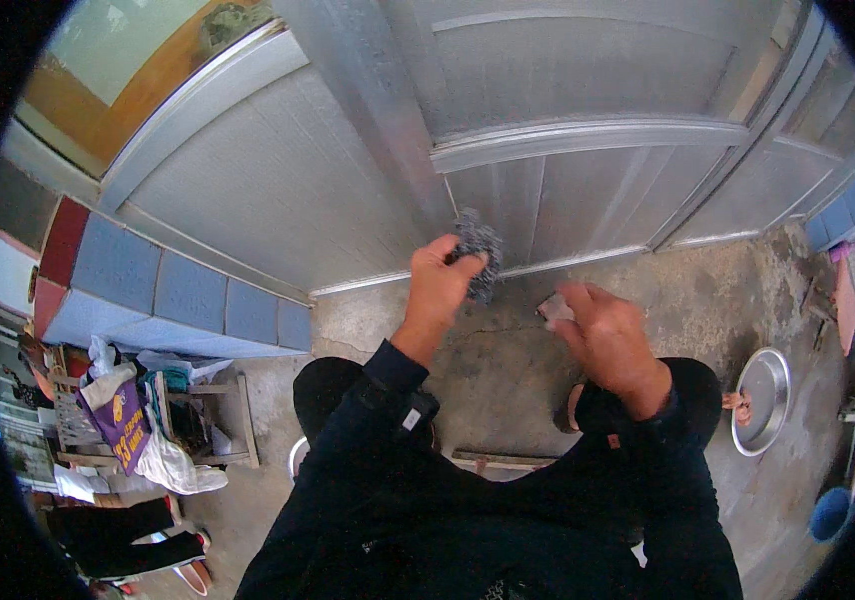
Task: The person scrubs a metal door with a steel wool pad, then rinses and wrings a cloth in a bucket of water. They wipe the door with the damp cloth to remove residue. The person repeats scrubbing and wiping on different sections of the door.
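My left hand pinches a dark grey, fluffy piece of knitted or mesh material between thumb and fingers, in front of the foot of the silvery metal door. To its right, my right hand holds a small, pale and reddish object at its fingertips; the hand is slightly blurred and I cannot tell what the object is. The two hands are apart, both above the concrete floor between my knees.
A round metal basin with a pinkish-brown thing at its rim lies right. Blue tiles border the door at left. A wooden chair holds bags and cloths. Another person's dark-trousered legs show lower left. A blue bucket stands far right.
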Demonstrator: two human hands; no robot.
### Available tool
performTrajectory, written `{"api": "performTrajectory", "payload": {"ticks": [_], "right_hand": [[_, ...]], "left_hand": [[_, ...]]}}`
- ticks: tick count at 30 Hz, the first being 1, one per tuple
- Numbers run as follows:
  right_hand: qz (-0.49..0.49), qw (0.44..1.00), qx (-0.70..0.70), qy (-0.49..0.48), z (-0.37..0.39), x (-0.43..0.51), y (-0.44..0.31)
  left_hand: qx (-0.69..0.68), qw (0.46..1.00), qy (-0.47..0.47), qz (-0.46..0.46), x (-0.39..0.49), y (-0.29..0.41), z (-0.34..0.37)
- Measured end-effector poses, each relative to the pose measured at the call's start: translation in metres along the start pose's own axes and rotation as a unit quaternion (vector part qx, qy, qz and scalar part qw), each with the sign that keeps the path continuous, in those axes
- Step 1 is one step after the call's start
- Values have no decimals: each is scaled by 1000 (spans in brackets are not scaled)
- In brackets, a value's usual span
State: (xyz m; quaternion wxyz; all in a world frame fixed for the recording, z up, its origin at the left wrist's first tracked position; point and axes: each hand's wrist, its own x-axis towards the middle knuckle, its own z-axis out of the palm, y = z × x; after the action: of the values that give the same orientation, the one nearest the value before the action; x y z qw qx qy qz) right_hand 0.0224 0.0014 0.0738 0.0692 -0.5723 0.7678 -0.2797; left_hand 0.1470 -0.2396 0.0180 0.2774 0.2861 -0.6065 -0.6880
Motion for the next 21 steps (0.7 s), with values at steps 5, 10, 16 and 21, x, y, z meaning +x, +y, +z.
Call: {"api": "performTrajectory", "payload": {"ticks": [5, 10, 16, 21], "right_hand": [[2, 971, 219, 98, 26, 14, -24], [80, 876, 469, 84, 37, 19, -33], [91, 822, 553, 106, 47, 32, -29], [169, 792, 570, 138, 51, 52, -27]], "left_hand": [[231, 959, -27, 164, -55, 24, 28], [298, 920, -26, 255, -77, 43, 28], [266, 916, -66, 293, -72, 51, 19], [361, 878, -72, 308, -44, 45, 20]]}}
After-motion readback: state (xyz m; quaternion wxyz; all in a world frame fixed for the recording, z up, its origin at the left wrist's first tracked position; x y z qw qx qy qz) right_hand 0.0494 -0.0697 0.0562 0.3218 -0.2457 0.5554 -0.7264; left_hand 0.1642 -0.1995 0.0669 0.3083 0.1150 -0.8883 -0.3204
